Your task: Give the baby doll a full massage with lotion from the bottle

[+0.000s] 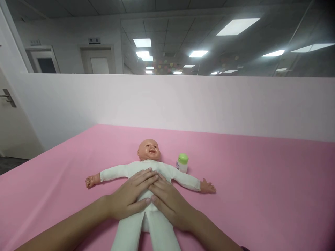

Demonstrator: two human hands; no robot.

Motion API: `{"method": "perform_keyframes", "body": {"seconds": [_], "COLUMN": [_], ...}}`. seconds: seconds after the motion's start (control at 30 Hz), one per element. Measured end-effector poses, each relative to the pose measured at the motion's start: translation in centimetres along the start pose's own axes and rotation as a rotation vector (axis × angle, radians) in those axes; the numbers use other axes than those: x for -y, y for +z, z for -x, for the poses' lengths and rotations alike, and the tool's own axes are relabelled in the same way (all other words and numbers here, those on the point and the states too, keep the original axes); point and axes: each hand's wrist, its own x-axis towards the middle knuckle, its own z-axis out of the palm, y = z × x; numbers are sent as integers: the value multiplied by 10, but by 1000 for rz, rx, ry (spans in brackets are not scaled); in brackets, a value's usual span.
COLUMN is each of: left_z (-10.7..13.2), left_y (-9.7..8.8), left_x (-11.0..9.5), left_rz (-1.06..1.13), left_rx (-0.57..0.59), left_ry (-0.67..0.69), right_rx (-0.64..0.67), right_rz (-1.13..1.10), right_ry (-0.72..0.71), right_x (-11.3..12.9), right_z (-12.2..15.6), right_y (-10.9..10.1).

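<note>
We've got a doll (148, 164) lying face-up mid-table on the pink sheet (261, 181), bald head far, arms spread wide, dressed in a white onesie. Left hand (132, 197) and right hand (170, 204) rest flat and open on its belly, gripping nothing. A small green-capped bottle (182, 162) stands just right of its shoulder.

The doll (146, 169) wears a matt white cloth suit, slightly creased. Its head (149, 150) is smooth, faintly glossy plastic. At three o'clock from the head, the bottle (182, 164) looks like smooth plastic with a green cap. The pink table cover (261, 181) is matt and even.
</note>
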Motion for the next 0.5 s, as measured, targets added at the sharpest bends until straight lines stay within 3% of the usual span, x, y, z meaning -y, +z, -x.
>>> {"method": "perform_keyframes", "body": {"seconds": [0.5], "left_z": [-2], "left_y": [7], "left_x": [-4], "left_rz": [-68], "left_rx": [-18], "left_ry": [-299], "right_rx": [6], "right_rz": [-35], "right_ry": [297], "right_x": [-10], "right_z": [-3], "right_y": [12]}}
